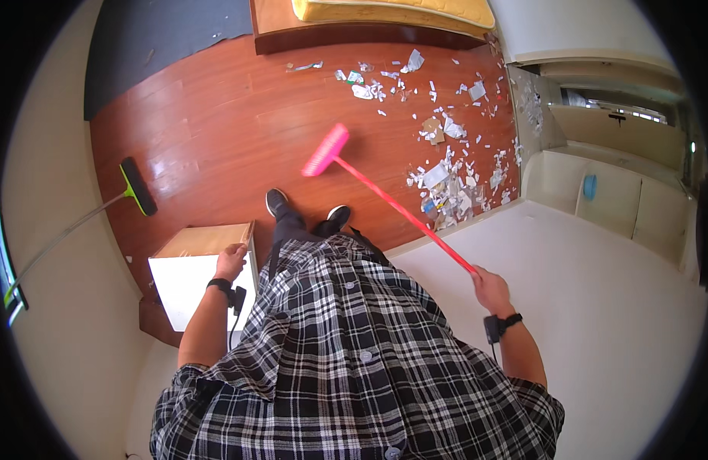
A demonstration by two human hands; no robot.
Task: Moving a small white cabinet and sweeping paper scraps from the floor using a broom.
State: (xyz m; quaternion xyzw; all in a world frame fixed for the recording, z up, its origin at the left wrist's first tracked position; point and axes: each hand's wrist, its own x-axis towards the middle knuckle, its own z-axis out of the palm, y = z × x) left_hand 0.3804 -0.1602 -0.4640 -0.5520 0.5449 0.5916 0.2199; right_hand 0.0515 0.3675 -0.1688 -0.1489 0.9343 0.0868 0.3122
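My right hand (492, 293) grips the upper end of a red handle that belongs to a pink-headed broom (411, 217). The broom's head (326, 150) is over the reddish wood floor (216, 132), ahead of my shoes. Its bristles look slightly blurred. To the right of the broom, scraps of torn white paper (454, 184) lie in a loose heap. My left hand (231, 261) is curled, with nothing visible in it. In the view it overlaps a small white cabinet (181, 287) with a brown top; I cannot tell whether it touches it.
More paper scraps (365, 89) are strewn towards a wooden bed base (354, 37) with a yellow mattress (388, 10). A green and black push broom (138, 187) stands by the left wall. Pale open shelving (610, 201) is at right, and a dark mat (158, 46) lies far left.
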